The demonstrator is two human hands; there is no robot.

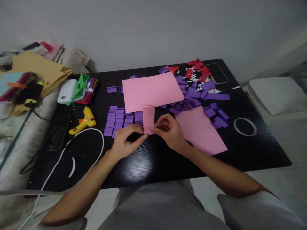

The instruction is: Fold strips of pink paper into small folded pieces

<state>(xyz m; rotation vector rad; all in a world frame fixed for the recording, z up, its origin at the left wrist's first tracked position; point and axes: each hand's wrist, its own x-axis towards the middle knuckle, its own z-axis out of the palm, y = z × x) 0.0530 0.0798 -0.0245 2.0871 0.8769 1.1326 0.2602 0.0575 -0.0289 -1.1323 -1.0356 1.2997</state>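
Note:
Between my two hands is a narrow pink paper strip (148,117), creased across near its lower end. My left hand (126,140) pinches the strip's lower left corner between thumb and fingers. On the other side, my right hand (170,131) grips its lower right edge the same way. Just beyond the strip lies a large pink sheet (151,91). A second pink sheet (203,131), with a cut-away edge, rests under and beside my right wrist. Rows of folded purple paper pieces (115,121) sit left of the strip.
A yellow glue gun (87,119) with a white cable (103,143) lies at left, near a dark phone-like object (57,132). Bundled coloured strips (82,89) stand behind it. Loose purple pieces (194,92), red scraps (199,67) and a tape ring (245,126) are at right.

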